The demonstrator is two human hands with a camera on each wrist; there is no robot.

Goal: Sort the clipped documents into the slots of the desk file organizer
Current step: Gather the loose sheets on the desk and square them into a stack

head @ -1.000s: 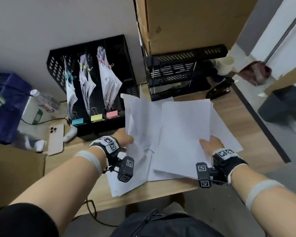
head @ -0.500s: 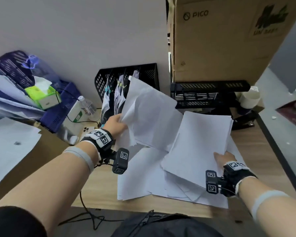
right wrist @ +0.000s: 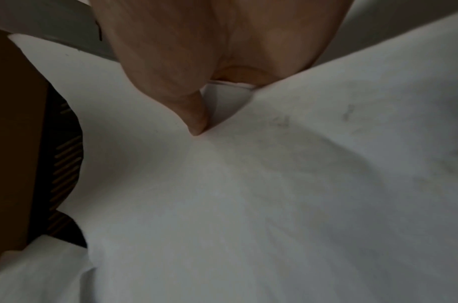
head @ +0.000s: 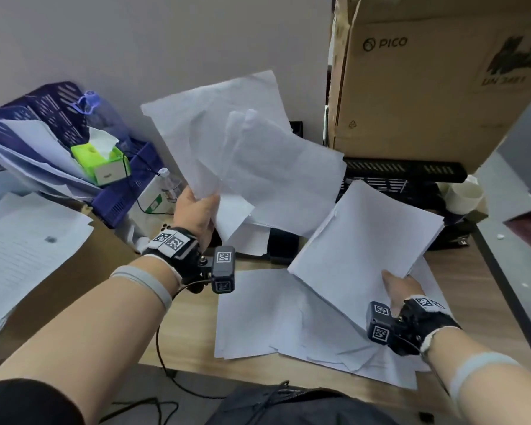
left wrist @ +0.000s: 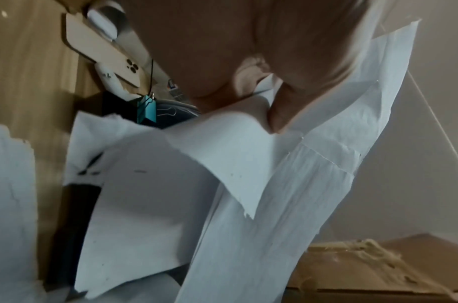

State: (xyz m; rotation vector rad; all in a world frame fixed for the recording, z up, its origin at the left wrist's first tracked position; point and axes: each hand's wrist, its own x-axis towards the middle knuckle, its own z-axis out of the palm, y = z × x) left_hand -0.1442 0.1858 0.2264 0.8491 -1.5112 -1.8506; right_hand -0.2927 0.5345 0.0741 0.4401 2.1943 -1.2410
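Observation:
My left hand (head: 200,207) grips the lower corner of a loose bunch of white sheets (head: 236,154) and holds it raised above the desk. The left wrist view shows its thumb (left wrist: 277,114) pinching those sheets (left wrist: 287,194). My right hand (head: 397,285) holds a thicker white stack (head: 365,240) by its near edge, with the far edge tilted up. Its thumb (right wrist: 194,121) presses on top of the stack (right wrist: 274,194). The black desk file organizer (head: 296,127) is almost wholly hidden behind the raised sheets. A teal binder clip (left wrist: 147,109) hangs at its front.
More loose sheets (head: 267,317) lie on the wooden desk (head: 190,332). A large cardboard box (head: 426,96) sits on a black letter tray (head: 405,171) at the back right, beside a paper cup (head: 464,197). A blue basket (head: 120,197), green tissue box (head: 101,162), bottle (head: 166,185) and printed pages (head: 25,253) crowd the left.
My left hand has lifted its bunch of sheets off the desk and up in front of the organizer. My right hand has tilted its stack upward. The head view has swung upward.

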